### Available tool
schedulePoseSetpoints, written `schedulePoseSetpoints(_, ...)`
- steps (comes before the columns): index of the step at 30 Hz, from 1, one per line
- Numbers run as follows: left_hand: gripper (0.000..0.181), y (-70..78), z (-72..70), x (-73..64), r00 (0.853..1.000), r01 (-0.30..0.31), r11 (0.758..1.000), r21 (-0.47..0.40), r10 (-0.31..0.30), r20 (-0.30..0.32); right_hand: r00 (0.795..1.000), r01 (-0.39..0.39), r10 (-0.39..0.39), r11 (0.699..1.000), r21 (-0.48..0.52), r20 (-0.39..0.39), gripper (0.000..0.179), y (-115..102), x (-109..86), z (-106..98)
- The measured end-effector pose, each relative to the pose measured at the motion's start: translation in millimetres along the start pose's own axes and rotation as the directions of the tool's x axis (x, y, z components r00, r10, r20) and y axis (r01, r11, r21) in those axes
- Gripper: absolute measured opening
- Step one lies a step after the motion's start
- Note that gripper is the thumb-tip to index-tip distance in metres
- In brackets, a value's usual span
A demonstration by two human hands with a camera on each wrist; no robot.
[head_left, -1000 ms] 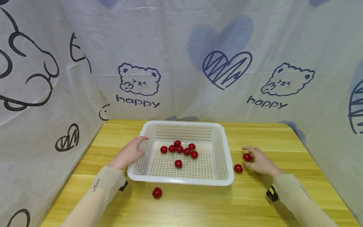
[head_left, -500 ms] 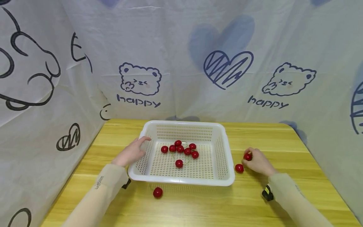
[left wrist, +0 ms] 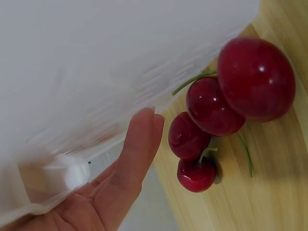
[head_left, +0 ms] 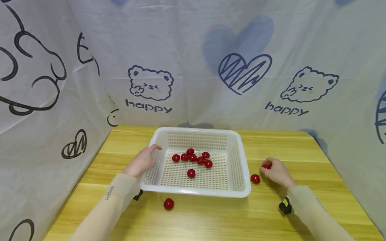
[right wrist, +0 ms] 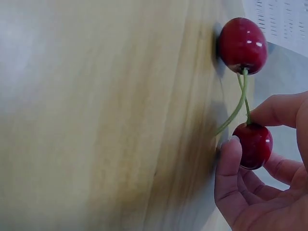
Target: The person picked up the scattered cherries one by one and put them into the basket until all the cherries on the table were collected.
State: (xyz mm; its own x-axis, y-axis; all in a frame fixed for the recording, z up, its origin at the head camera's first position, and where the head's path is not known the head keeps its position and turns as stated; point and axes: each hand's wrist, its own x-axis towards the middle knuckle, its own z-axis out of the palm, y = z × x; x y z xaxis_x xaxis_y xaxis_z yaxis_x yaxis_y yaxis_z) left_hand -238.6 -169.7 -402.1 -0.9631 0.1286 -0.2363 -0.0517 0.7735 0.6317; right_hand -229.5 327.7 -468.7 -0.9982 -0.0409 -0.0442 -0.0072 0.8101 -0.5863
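Observation:
A white perforated plastic basket (head_left: 193, 192) holds several red cherries with stems (head_left: 192, 157). My left hand (head_left: 142, 162) grips its left rim, one finger curled over the edge in the head view. In the left wrist view other fingers (left wrist: 137, 159) lie along the basket's outer wall, beside several cherries (left wrist: 214, 106) on the wood. To the right of the basket, my right hand (head_left: 276, 171) pinches a cherry (right wrist: 253, 146) between thumb and fingers. A second cherry (head_left: 255, 178) lies close by, its stem crossing the held cherry's stem in the right wrist view.
One cherry (head_left: 169, 204) lies on the wooden table (head_left: 211, 221) in front of the basket. A white cloth (head_left: 193, 50) with blue and black drawings hangs behind the table and along both sides.
The right hand's fingers have closed around the cherry, which they now cover more. The left hand stays at the basket's rim. The head view has shifted slightly.

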Motion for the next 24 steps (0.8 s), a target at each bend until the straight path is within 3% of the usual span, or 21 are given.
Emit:
schedulePoseSetpoints(6,0.062,0.2,1.4,0.0,1.000,0.006,1.000,-0.011,-0.006,-0.019,1.000,0.013,-0.013,0.998,0.060,-0.006,0.024,-3,0.6,-3)
schedulePoseSetpoints(24,0.060,-1.9,3.3,1.2,0.998,-0.019,0.999,0.046,0.022,-0.064,0.991,0.061,-0.058,0.998,0.024,-0.119,0.027,-40,3.9,-27)
